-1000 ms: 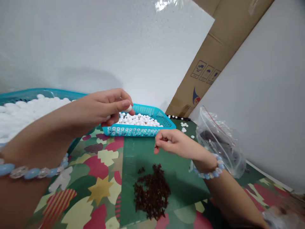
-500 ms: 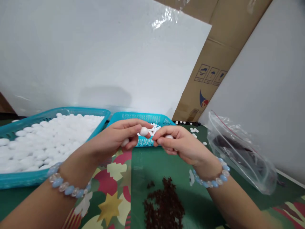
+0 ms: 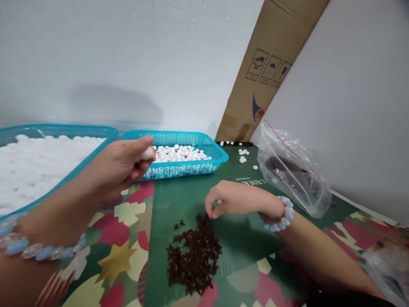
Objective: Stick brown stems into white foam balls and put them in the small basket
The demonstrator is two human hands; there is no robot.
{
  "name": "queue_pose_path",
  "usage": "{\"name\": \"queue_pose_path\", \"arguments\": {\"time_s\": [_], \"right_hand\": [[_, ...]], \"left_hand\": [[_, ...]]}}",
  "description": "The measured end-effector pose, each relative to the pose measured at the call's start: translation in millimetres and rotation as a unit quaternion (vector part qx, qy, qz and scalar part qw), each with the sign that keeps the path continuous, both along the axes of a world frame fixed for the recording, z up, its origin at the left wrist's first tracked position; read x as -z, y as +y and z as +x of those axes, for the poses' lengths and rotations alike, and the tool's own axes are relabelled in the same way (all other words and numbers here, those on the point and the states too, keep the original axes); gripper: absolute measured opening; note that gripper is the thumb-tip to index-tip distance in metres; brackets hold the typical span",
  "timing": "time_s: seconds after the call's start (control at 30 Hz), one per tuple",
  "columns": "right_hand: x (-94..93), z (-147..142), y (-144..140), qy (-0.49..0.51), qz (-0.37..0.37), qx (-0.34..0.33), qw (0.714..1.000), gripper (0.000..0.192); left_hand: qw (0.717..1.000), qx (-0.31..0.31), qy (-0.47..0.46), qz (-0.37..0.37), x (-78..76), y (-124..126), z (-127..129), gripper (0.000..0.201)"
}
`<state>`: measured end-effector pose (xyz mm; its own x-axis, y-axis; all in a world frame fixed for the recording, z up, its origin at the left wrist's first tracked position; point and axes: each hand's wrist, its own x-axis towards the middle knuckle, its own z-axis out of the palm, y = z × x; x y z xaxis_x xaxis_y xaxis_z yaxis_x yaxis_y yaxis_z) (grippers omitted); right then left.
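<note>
My left hand [image 3: 126, 164] is closed around a smooth white ball [image 3: 147, 154], pinched between thumb and fingers in front of the small basket. Over the far edge of a pile of tiny dark brown, star-like pieces [image 3: 194, 256] hangs my right hand [image 3: 231, 198]. Its fingers are curled, with thumb and forefinger close together at the pile. A bit of white [image 3: 219, 201] shows inside the curl, seemingly another ball mostly hidden by the fingers. Whether a brown piece is between the fingertips cannot be made out.
A large blue basket [image 3: 110, 135] of white balls stands left. Behind my hands, a smaller blue basket [image 3: 220, 158] holds white balls with brown spots. Loose white balls [image 3: 243, 159] and a clear zip bag [image 3: 294, 179] of brown pieces lie right. Cardboard [image 3: 252, 72] leans behind.
My hands have parted. The left moved leftward with its white ball; the right came down to the brown pile. The view has shifted, showing more of the small basket.
</note>
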<state>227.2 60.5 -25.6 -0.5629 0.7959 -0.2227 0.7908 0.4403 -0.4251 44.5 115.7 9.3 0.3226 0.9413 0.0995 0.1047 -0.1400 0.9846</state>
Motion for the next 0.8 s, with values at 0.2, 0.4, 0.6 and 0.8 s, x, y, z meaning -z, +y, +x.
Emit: {"name": "queue_pose_path", "arguments": {"time_s": [0.2,0.4,0.6,0.8], "right_hand": [[-0.5,-7.0,4.1,0.051,0.028,-0.017,0.998,0.009],[-18.9,-28.8,-3.9,0.314,0.142,0.02,0.938,0.008],[-29.8,-48.4,-0.1,0.502,0.245,0.066,0.827,0.008],[-30.8,-53.7,1.0,0.507,0.305,0.067,0.803,0.011]], "left_hand": [[0.998,-0.044,-0.045,0.021,-6.4,4.3,-9.3,0.025],[0.996,0.065,-0.054,-0.011,-2.1,-1.5,-6.6,0.013],[0.989,0.121,-0.083,0.016,-7.6,-15.8,-6.9,0.009],[0.976,0.161,-0.145,0.016,-1.9,-14.0,-7.4,0.012]]}}
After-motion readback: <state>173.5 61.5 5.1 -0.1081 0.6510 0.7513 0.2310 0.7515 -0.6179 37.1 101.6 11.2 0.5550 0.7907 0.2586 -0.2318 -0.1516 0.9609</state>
